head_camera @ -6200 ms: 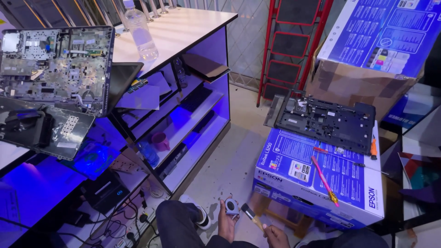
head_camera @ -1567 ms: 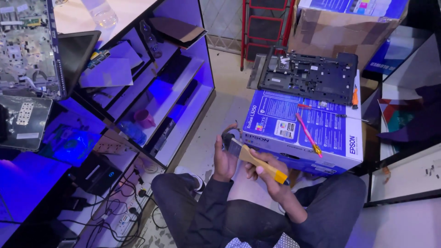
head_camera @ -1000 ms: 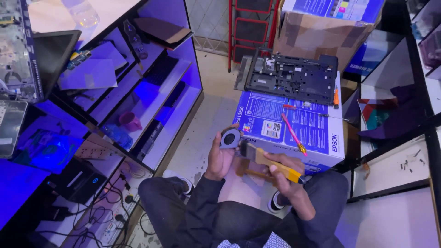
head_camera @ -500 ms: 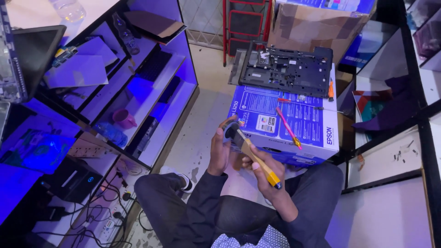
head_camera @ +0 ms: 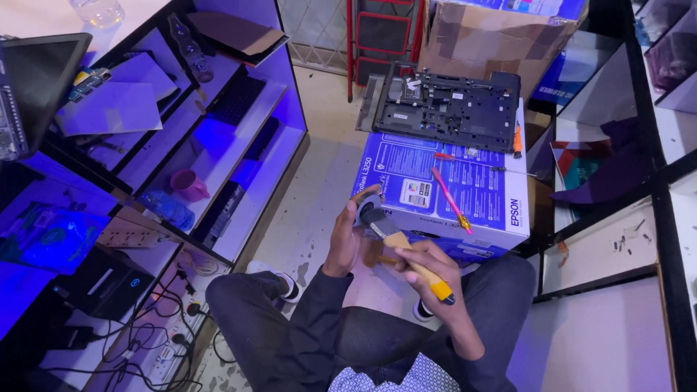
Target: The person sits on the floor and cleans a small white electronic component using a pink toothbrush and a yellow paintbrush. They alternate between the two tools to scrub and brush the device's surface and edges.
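Observation:
I sit on the floor with both hands raised in front of my knees. My left hand (head_camera: pixel 345 239) grips a small round black fan (head_camera: pixel 365 210) by its edge. My right hand (head_camera: pixel 425 263) holds a paintbrush (head_camera: pixel 404 247) with a wooden handle and a yellow end. The brush's dark bristles rest against the fan. Both hands are just in front of a blue and white printer box (head_camera: pixel 465 190).
A black laptop base (head_camera: pixel 443 109) lies on the printer box with a pink pen (head_camera: pixel 450 199) and screwdrivers. A purple-lit shelf unit (head_camera: pixel 218 138) with a pink cup (head_camera: pixel 187 185) stands left. A red ladder (head_camera: pixel 385 33) and a cardboard box (head_camera: pixel 486 36) are behind.
My hands have come up from low by the floor to in front of the box. The paintbrush now touches the fan. My view has tilted down and shifted right.

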